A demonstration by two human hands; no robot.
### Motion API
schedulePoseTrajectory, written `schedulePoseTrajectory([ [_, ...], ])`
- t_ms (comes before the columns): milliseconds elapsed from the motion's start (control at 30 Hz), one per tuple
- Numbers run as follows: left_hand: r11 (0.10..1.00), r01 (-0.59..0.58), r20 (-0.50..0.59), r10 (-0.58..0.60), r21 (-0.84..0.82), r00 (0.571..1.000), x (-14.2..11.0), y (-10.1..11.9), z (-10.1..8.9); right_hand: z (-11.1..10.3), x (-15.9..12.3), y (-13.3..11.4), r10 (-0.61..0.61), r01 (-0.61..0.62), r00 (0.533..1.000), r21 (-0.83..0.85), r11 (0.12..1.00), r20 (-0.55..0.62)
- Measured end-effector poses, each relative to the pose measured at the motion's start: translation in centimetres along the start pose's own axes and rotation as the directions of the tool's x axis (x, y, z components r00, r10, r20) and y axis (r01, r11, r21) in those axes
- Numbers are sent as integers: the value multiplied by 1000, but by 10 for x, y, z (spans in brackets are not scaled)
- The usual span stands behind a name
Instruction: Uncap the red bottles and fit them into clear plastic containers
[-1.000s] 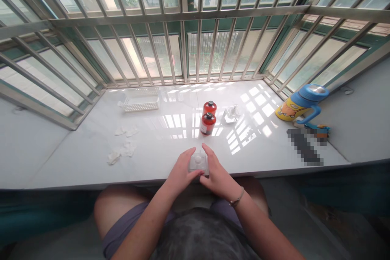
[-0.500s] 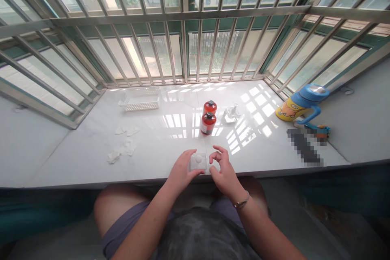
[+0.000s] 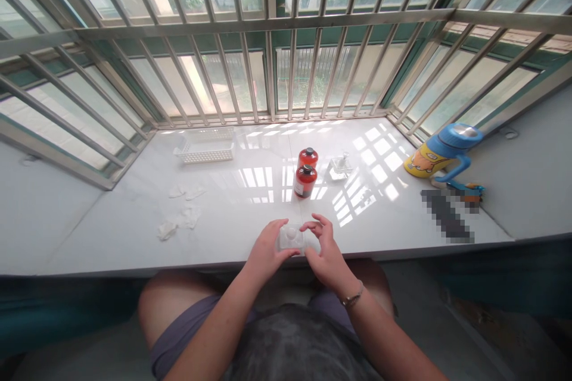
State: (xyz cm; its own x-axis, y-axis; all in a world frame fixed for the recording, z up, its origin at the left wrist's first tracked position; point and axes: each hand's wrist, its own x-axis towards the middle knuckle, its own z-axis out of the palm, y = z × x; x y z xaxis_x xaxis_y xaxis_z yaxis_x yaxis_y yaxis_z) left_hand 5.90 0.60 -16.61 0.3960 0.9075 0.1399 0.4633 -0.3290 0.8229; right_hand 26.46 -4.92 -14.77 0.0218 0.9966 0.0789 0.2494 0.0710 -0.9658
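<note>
A small clear plastic box [image 3: 291, 238] rests near the front edge of the white sill [image 3: 134, 214]. My left hand [image 3: 263, 253] wraps round its left side and grips it. My right hand [image 3: 324, 250] is at the box's right side, fingers curled, with the fingertips touching its top right edge. Two brown bottles [image 3: 305, 180] with dark caps stand a little beyond the box, one behind the other.
A white slotted basket [image 3: 205, 146] sits at the back left. Crumpled white tissues [image 3: 181, 214] lie on the left. A clear glass bottle [image 3: 340, 165] stands right of the brown bottles. A blue and yellow flask [image 3: 442, 155] lies at the right. Window bars enclose the sill.
My right hand came off the box half a second ago, then moved back left so its fingertips touch the box's edge. The left hand kept its grip.
</note>
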Motion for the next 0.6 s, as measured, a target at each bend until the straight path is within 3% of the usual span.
schedulePoseTrajectory([
  [100, 1000, -6, 7, 6, -9, 1000, 0, 0, 0, 1, 0, -1, -54, 54, 996, 0, 999, 64],
  [300, 1000, 4, 1, -4, -16, 1000, 0, -1, 1, 5, 0, 5, 20, -20, 998, -8, 1000, -58],
  [467, 1000, 0, 2, 0, -18, 1000, 0, 0, 0, 6, 0, 2, -20, 21, 998, -16, 1000, 54],
  [600, 1000, 6, -1, -6, -8, 1000, -1, -1, 0, 8, 1, 2, -28, 27, 999, -38, 999, -21],
])
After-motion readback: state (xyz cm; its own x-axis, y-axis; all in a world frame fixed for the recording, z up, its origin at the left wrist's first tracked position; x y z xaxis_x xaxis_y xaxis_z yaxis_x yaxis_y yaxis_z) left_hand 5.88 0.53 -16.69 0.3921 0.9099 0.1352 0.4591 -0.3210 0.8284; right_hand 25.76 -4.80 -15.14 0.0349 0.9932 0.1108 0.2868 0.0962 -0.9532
